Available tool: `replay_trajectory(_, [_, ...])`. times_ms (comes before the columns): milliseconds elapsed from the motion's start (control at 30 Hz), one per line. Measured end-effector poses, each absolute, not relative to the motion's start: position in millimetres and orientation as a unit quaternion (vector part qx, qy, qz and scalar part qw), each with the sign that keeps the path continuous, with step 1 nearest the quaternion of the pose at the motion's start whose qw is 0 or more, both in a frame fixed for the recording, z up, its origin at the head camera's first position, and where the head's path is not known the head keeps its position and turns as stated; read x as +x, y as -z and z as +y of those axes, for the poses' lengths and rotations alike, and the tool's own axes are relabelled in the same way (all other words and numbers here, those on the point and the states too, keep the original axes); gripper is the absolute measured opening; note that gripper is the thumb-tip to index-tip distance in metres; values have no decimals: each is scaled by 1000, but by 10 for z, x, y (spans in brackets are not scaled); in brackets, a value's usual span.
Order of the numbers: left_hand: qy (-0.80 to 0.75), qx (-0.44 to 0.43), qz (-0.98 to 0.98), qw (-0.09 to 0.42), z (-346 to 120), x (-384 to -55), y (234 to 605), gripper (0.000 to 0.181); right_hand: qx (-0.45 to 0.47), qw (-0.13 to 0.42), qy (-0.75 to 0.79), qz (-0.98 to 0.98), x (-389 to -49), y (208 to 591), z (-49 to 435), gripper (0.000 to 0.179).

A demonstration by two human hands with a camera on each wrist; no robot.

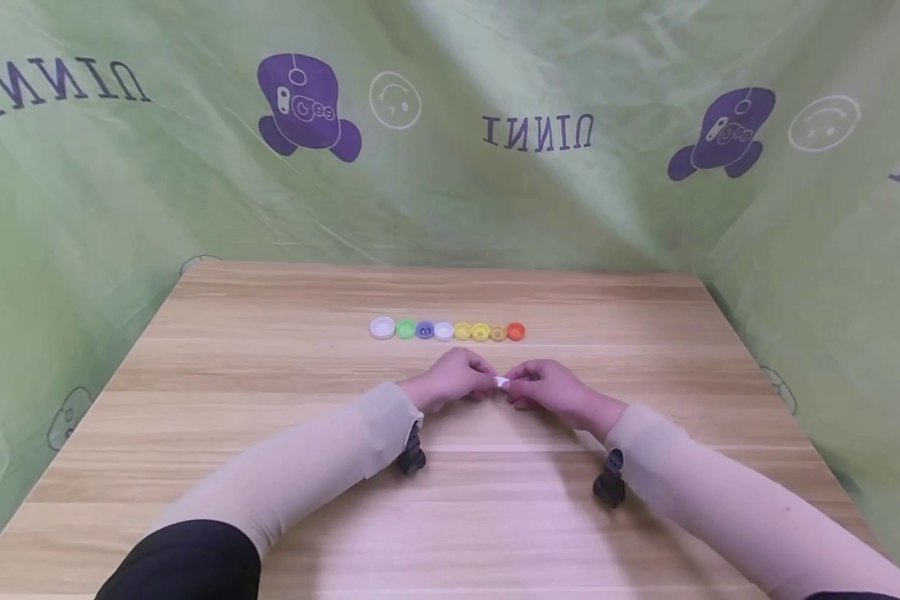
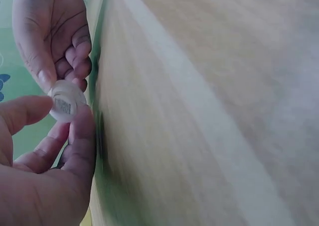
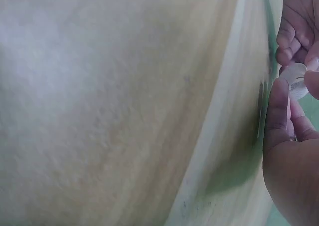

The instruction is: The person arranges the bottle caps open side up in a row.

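Note:
Between both hands is a small whitish round cap (image 2: 64, 101), with dark print on the side that shows in the left wrist view. My left hand (image 1: 456, 377) pinches it between thumb and fingers. From the other side, my right hand (image 1: 558, 390) pinches its edge as well, and the fingertips of the two hands nearly meet. In the right wrist view the same cap (image 3: 295, 81) is partly covered by fingers. Both hands are just above the wooden table (image 1: 450, 517), in front of a row of coloured caps.
Behind the hands, a straight row of several round plastic caps runs from a larger clear one (image 1: 382, 327) through a green one (image 1: 406, 329) and a blue one (image 1: 425, 330) to an orange-red one (image 1: 516, 332). Green printed cloth (image 1: 450, 208) hangs around the table's back and sides.

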State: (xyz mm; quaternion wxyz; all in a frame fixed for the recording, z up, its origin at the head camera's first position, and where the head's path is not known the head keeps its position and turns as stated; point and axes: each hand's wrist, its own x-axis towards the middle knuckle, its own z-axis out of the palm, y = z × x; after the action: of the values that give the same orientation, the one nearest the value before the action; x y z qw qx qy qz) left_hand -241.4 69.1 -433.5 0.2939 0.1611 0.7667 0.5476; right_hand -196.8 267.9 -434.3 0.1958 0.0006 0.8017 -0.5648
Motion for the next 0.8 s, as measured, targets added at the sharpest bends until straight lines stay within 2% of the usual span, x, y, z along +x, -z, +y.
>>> replay_trajectory(200, [-595, 120, 747, 272, 778, -2501, 4368, 19, 32, 176, 583, 792, -2081, 4318, 2679, 31])
replay_trajectory(433, [-667, 94, 694, 252, 879, -2558, 4338, 17, 50, 151, 611, 775, -2150, 4240, 2703, 26])
replay_trajectory(633, [-676, 101, 690, 238, 953, -2593, 4305, 11, 76, 105, 600, 789, -2169, 4174, 2710, 25])
replay_trajectory(800, [-684, 95, 687, 225, 1050, -2625, 4263, 14, 81, 64, 602, 792, -2216, 4143, 2726, 25])
